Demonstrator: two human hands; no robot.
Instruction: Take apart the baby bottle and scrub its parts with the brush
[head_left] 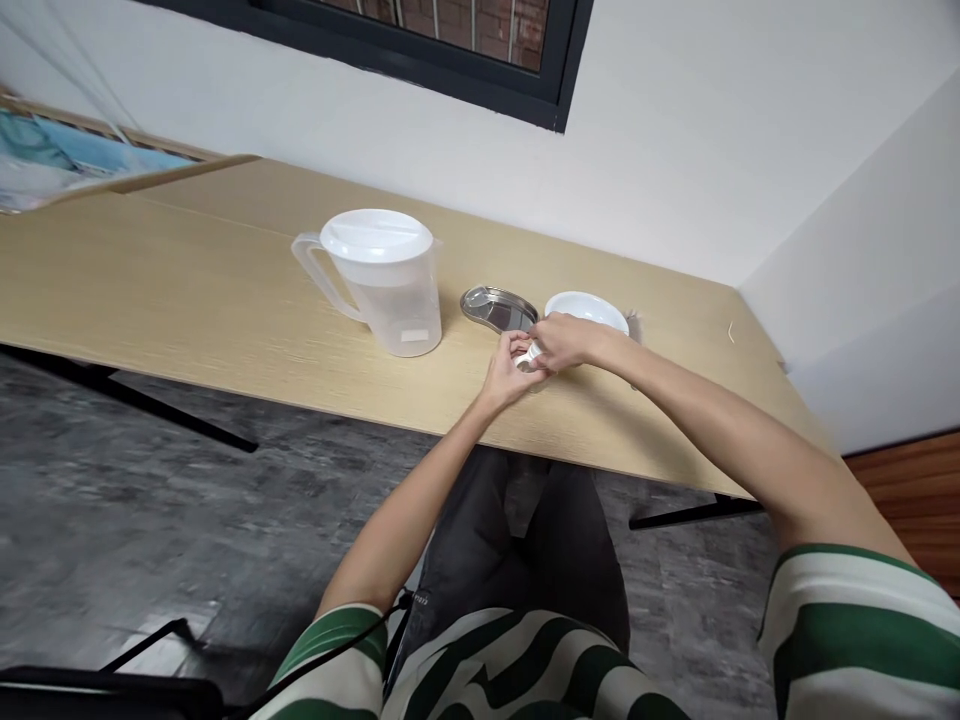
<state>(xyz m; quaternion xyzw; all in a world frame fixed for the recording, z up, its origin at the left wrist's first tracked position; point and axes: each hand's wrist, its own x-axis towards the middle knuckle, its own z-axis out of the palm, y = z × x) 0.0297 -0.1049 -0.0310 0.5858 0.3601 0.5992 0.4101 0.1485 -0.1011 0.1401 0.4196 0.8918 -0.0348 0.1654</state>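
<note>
My left hand (pixel 508 375) and my right hand (pixel 561 342) meet over the table near its front edge. Between them is a small white object (pixel 528 357), perhaps ring-shaped at one end; its kind is too small to make out. Fingers of both hands are closed around it. Just behind my hands lies a kidney-shaped metal tray (pixel 499 308). A white bowl (pixel 585 308) stands behind my right hand, which covers part of its front. To the left is a translucent plastic pitcher (pixel 394 290) with a white lid, upright, its handle pointing left.
The light wooden table (pixel 225 290) runs along a white wall under a dark window frame (pixel 480 75). Something greyish (pixel 634 325) sits right of the bowl, partly hidden by my arm. A wooden-edged board or tray (pixel 82 165) with blue contents is at far left.
</note>
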